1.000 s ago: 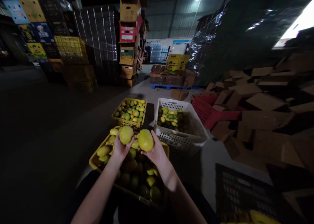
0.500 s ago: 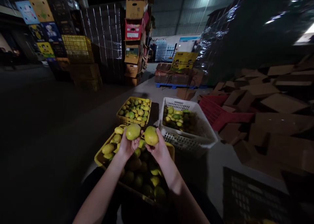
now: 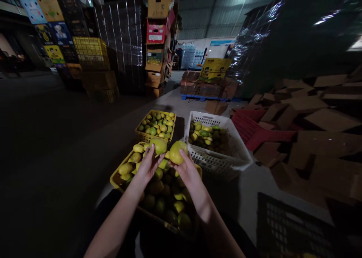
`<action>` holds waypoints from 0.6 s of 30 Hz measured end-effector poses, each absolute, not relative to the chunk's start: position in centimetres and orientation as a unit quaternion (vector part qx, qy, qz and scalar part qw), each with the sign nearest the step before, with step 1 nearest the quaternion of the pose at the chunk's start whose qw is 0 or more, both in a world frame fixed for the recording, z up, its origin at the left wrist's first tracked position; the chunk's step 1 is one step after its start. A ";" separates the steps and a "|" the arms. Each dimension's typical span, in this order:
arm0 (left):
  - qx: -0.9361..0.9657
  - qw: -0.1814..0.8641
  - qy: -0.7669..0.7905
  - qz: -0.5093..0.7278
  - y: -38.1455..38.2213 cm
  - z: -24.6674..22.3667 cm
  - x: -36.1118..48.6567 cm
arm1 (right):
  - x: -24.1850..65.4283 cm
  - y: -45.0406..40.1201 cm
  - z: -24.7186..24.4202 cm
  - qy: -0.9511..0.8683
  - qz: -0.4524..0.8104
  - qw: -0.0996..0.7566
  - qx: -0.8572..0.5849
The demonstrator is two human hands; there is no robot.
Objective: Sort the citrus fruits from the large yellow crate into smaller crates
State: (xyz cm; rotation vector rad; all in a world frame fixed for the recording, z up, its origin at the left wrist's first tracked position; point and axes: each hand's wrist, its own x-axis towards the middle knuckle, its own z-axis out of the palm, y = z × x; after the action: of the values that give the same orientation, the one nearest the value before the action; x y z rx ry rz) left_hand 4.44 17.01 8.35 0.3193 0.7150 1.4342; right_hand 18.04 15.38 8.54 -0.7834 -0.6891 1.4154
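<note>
Light is falling across a smooth grey warehouse floor (image 3: 169,99)

A tall stack of brown and red cardboard boxes (image 3: 160,5) is standing behind, its printed labels too small to read; loose brown cardboard (image 3: 330,120) is sprawling at right. The left hand (image 3: 148,165) is gripping a rounded yellow-green fruit (image 3: 158,145); the right hand (image 3: 187,167) is gripping a smooth, rounded, yellower fruit (image 3: 177,152). Both are hovering above a fruit-filled yellow plastic crate (image 3: 113,180), near a perforated white plastic crate (image 3: 238,147).

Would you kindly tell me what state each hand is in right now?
Left hand: holding a yellow-green fruit.
Right hand: holding a second fruit, also yellow-green.
</note>
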 end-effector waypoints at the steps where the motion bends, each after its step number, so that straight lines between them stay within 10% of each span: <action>1: 0.165 0.666 0.326 0.651 16.9 8.3 4.5 | 18.0 15.3 8.5 -0.317 0.583 0.653 -0.365; 7: 0.351 0.481 0.375 0.711 16.2 8.1 4.5 | 18.3 15.2 8.5 -0.432 0.303 0.695 -0.488; 18: 0.427 0.427 0.369 0.707 15.1 8.5 3.3 | 19.3 15.7 7.9 -0.514 0.264 0.667 -0.470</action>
State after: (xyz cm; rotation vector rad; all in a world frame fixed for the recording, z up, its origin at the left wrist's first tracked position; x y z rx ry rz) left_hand 3.27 15.05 8.54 1.0672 0.9226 1.7660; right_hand 19.26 15.74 7.89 -1.0607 -1.1592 0.5959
